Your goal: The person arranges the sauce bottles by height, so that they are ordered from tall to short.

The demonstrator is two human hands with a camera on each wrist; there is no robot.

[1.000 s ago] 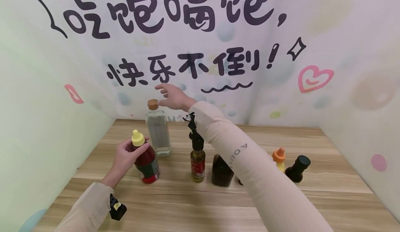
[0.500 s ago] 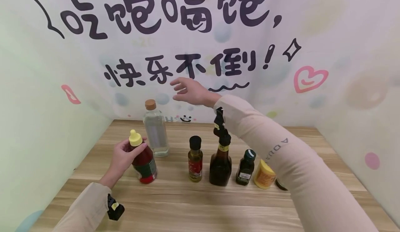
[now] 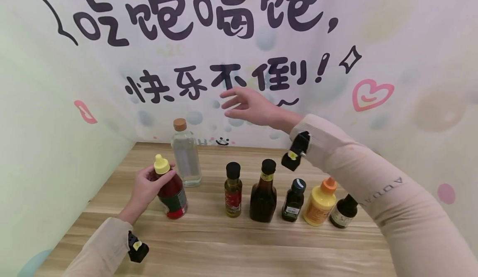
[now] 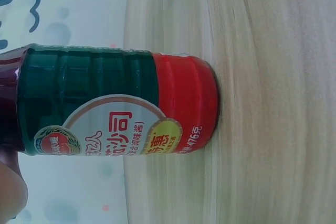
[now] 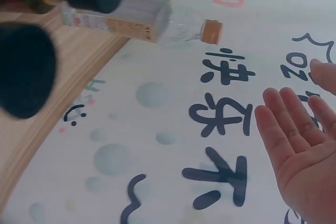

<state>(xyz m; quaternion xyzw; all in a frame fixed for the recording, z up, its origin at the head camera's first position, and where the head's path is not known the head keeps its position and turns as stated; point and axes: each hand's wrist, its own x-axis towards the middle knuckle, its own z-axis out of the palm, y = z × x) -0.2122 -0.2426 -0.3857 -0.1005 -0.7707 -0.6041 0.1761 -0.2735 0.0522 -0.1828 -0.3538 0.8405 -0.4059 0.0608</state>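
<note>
In the head view my left hand (image 3: 147,188) grips the upper part of a ketchup bottle (image 3: 173,198) with a yellow nozzle cap. The bottle stands upright on the wooden table, and its green and red label (image 4: 115,103) fills much of the left wrist view. Behind it is a tall clear bottle (image 3: 186,156) with a brown cap, apart from both hands. My right hand (image 3: 248,107) hovers in the air before the back wall, its fingers extended and holding nothing. The right wrist view also shows that hand (image 5: 304,150) with straight fingers.
Along the wooden table (image 3: 224,248) stand a small red-labelled bottle (image 3: 233,196), a dark sauce bottle (image 3: 263,202), a small dark bottle (image 3: 293,202), a yellow squeeze bottle (image 3: 320,204) and a black-and-white bottle (image 3: 342,215). The right sleeve hides part of the last one.
My right hand has moved away from the clear bottle's cap, to the right, uncovering the bottles on the right. My left hand has stayed on the ketchup bottle.
</note>
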